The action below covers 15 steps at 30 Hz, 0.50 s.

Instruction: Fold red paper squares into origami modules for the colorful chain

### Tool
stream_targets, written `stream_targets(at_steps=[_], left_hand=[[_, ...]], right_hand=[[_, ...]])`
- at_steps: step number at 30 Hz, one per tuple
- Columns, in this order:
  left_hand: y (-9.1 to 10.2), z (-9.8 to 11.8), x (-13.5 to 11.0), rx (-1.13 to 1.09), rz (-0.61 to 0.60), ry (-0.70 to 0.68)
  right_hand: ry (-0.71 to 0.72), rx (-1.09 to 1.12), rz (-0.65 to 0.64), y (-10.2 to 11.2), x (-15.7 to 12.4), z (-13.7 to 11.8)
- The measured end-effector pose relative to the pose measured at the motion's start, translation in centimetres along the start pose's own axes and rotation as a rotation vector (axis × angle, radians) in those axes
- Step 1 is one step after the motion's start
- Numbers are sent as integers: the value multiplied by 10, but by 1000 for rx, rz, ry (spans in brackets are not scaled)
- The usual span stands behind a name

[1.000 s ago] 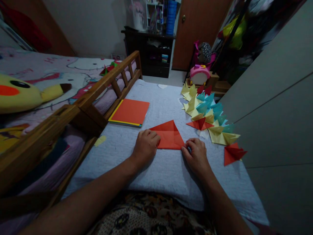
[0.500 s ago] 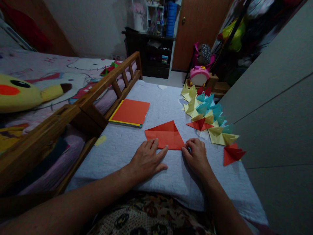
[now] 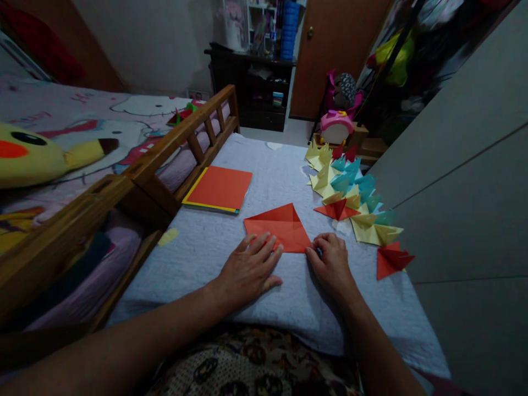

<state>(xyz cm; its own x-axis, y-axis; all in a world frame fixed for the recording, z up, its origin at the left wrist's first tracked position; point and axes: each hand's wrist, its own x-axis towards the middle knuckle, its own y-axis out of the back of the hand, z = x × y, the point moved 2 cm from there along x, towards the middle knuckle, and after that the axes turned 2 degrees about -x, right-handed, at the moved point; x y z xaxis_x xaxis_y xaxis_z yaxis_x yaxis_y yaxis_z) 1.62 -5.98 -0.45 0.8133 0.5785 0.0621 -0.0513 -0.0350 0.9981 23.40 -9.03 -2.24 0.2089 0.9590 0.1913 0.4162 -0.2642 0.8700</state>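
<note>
Left hand has slid back since a second ago, baring the ten-o'clock corner of the red-orange paper, creased, peaked at one, flat at my twelve. Fingers spread over its seven-o'clock edge; the right hand curls at four, pinch unclear to me.

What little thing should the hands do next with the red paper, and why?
Maybe slide the left hand rightward, pressing the near edge flat: its fingers already lie over the left part of the folded red paper, and the right hand touches the near right corner.
</note>
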Motion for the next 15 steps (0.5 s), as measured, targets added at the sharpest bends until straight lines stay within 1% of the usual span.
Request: stream_targets(at_steps=[4,7,11,15], left_hand=[[-10,-1,2,-46,-42,-62],[-13,-1,2,-94,-61,-84],[-9,-2,3,-125,-51,-99],[-3,0,7,-156,-70,-91]], right_hand=[[7,-6,1,1,0,-1],[13,-11,7,1,0,-1],[13,-16,15,1,1,-1],[0,-14,-1,1,1,-1]])
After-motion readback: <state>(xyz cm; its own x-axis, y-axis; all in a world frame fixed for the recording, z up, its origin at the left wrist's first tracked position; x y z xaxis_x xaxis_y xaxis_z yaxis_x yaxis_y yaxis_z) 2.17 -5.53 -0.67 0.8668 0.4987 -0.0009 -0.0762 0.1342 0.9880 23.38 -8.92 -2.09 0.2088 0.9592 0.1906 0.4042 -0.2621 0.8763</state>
